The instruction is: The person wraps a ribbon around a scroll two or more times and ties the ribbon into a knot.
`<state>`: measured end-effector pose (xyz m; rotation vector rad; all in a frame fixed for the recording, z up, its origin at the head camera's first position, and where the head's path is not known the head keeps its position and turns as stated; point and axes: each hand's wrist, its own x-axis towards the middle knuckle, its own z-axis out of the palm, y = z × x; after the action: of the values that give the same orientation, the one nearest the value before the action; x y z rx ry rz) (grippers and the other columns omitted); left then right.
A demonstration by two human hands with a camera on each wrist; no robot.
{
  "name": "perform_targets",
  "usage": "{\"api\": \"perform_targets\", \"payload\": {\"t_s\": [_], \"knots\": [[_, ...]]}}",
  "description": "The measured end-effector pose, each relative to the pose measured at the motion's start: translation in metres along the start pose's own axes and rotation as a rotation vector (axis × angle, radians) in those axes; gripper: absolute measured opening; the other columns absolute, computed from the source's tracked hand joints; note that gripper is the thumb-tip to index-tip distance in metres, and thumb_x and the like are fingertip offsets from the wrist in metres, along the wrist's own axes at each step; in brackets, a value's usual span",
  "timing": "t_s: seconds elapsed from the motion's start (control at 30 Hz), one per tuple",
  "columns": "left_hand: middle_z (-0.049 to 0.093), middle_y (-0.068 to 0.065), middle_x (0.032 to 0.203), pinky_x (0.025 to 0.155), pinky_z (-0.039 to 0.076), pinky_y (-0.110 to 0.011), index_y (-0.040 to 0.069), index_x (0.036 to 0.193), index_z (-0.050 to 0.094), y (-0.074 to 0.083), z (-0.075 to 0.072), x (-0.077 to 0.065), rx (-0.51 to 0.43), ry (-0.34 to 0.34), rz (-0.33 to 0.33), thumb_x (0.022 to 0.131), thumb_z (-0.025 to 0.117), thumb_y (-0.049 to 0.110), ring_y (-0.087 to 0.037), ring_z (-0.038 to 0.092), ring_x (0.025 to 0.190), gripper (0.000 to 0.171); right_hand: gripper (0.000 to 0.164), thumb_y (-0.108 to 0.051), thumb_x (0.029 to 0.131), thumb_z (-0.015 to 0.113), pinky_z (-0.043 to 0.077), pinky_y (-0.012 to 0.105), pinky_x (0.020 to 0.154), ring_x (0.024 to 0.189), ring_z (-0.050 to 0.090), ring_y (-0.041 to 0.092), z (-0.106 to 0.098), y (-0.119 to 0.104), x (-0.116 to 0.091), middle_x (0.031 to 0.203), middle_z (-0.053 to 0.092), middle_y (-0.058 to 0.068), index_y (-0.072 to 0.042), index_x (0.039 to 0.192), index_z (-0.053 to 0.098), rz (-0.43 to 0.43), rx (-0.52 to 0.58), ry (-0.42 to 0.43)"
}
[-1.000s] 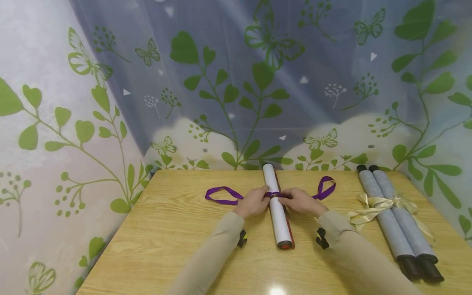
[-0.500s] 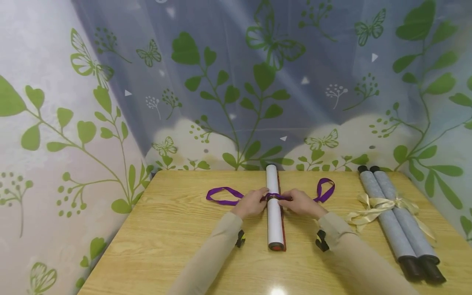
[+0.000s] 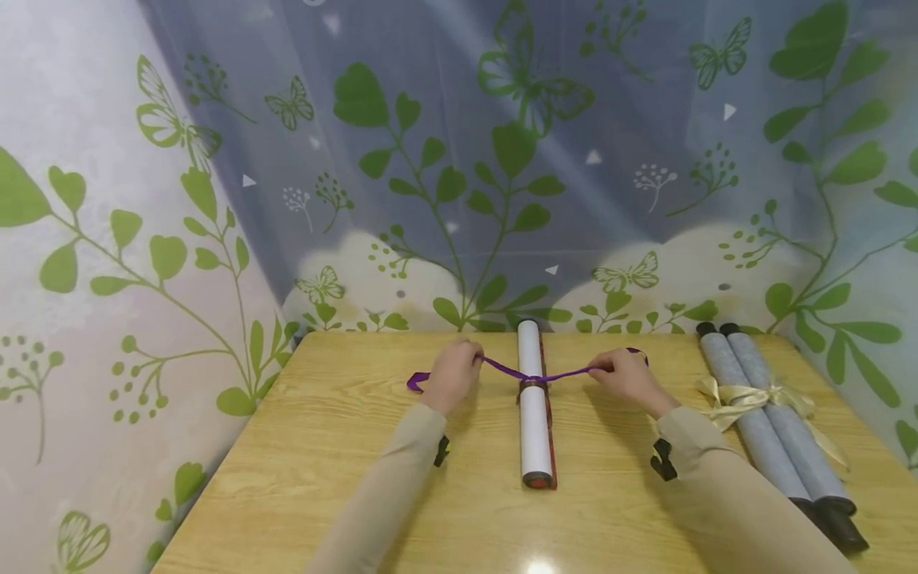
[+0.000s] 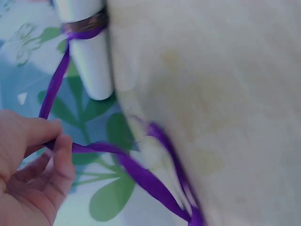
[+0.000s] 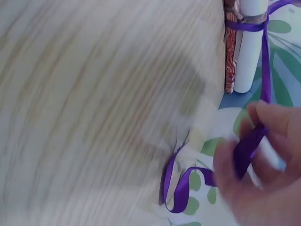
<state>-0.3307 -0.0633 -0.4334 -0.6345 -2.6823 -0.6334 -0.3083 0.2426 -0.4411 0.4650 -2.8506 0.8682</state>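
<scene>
A white scroll [image 3: 536, 434] with dark ends and a red patterned strip along its right side lies lengthwise on the wooden table. Around its middle runs a purple ribbon [image 3: 566, 374], crossed on top beside a brown band [image 3: 531, 385]. My left hand [image 3: 452, 375] pinches one ribbon end to the left of the scroll, between thumb and finger in the left wrist view. To the right, my right hand [image 3: 631, 378] pinches the other end. Both lengths stretch from the scroll to the hands, and loose tails trail beyond each hand.
Two grey scrolls [image 3: 760, 430] tied with a cream ribbon [image 3: 731, 402] lie side by side at the right of the table [image 3: 301, 478]. A leaf-patterned curtain [image 3: 459, 159] hangs behind the table's far edge.
Both hands have moved from beside the scroll outward, left and right, drawing the ribbon ends apart. The ribbon is now stretched across the scroll. The scroll straightened slightly earlier.
</scene>
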Motion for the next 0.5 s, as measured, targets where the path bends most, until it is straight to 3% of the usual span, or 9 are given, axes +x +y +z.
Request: {"api": "perform_targets", "payload": {"t_s": [0.2,0.3,0.4,0.5], "knots": [[0.071,-0.008,0.090,0.067,0.051,-0.026,0.002,0.099,0.075,0.010,-0.013,0.012,-0.262,0.131,0.004,0.094,0.064,0.007,-0.019,0.063,0.078,0.014,0.015,-0.012,0.093,0.065,0.044,0.047,0.076,0.084,0.054,0.030,-0.010,0.004,-0.005,0.085,0.065,0.014,0.000,0.095,0.074,0.057,-0.188,0.130],[0.071,-0.009,0.086,0.059,0.052,-0.024,0.004,0.104,0.074,0.019,-0.014,0.013,-0.418,0.082,-0.048,0.096,0.062,0.014,-0.023,0.067,0.071,0.017,0.017,-0.015,0.096,0.061,0.046,0.039,0.061,0.069,0.058,0.022,-0.011,0.003,-0.006,0.076,0.065,0.007,-0.002,0.095,0.072,0.090,-0.204,0.113],[0.071,-0.013,0.080,0.052,0.052,-0.024,0.003,0.103,0.073,0.025,-0.013,0.014,-0.562,0.012,-0.101,0.098,0.060,0.017,-0.025,0.067,0.065,0.019,0.021,-0.021,0.100,0.056,0.041,0.032,0.044,0.051,0.057,0.012,-0.013,0.002,-0.007,0.065,0.061,0.003,-0.005,0.093,0.068,0.129,-0.177,0.081],[0.070,-0.017,0.075,0.051,0.050,-0.024,0.003,0.098,0.072,0.029,-0.010,0.015,-0.627,-0.016,-0.127,0.098,0.058,0.017,-0.022,0.065,0.061,0.020,0.028,-0.025,0.103,0.050,0.044,0.033,0.043,0.050,0.061,0.018,-0.014,0.002,-0.007,0.068,0.064,0.010,-0.004,0.094,0.066,0.158,-0.064,0.052]]}}
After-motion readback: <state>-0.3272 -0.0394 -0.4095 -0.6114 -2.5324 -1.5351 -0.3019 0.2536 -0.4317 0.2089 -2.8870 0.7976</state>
